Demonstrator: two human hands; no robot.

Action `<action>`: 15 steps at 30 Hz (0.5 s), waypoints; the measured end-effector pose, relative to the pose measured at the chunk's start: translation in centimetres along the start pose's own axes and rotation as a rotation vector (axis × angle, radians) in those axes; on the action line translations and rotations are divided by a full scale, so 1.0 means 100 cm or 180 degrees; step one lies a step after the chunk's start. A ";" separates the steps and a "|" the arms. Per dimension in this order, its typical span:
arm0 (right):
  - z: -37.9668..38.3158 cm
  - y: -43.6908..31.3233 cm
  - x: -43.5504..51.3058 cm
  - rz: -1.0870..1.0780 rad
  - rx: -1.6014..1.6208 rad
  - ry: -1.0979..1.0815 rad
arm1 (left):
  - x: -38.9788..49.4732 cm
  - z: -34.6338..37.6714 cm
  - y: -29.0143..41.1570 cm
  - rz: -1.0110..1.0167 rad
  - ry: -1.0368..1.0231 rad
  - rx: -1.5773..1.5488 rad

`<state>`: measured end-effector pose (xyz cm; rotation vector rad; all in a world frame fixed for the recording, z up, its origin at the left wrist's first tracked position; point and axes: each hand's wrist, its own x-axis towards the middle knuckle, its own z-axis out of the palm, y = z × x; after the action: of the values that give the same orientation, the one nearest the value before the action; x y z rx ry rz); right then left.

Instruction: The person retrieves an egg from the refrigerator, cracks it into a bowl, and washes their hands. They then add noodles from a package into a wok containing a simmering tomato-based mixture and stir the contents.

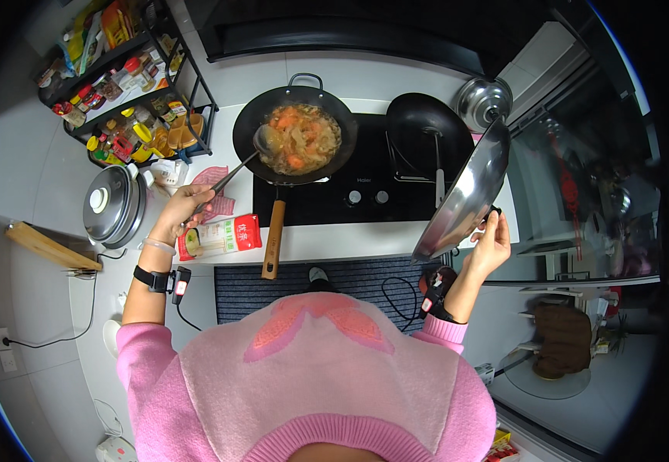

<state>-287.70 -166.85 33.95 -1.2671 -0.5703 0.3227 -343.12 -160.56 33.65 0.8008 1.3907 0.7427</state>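
My left hand (191, 209) grips the handle of a metal ladle (235, 171). Its bowl dips into the left side of a wok (340, 144) on the left burner. Orange chunks and pale pieces in broth (304, 136) fill the middle of the wok, whose wooden handle (275, 242) points towards me. With my right hand (491, 241) I hold a large metal lid (466, 190) by its black knob. The lid is tilted steeply on edge, off to the right of the wok and partly in front of a second black pan (421, 130).
A black rack (138, 92) of jars and bottles stands at the back left. Nearer are a lidded electric pot (116, 202), a pink cloth (219, 193) and a packet of noodles (221, 235). A steel lid (483, 104) leans at the back right beside a glass panel (577, 190).
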 end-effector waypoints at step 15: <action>0.001 -0.001 -0.008 0.0008 0.0075 -0.0045 | 0.048 0.037 -0.016 -0.0391 -0.0690 -0.1277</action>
<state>-288.43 -167.18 33.86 -1.2438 -0.5755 0.3398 -339.16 -157.56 29.73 0.4606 1.0407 0.7816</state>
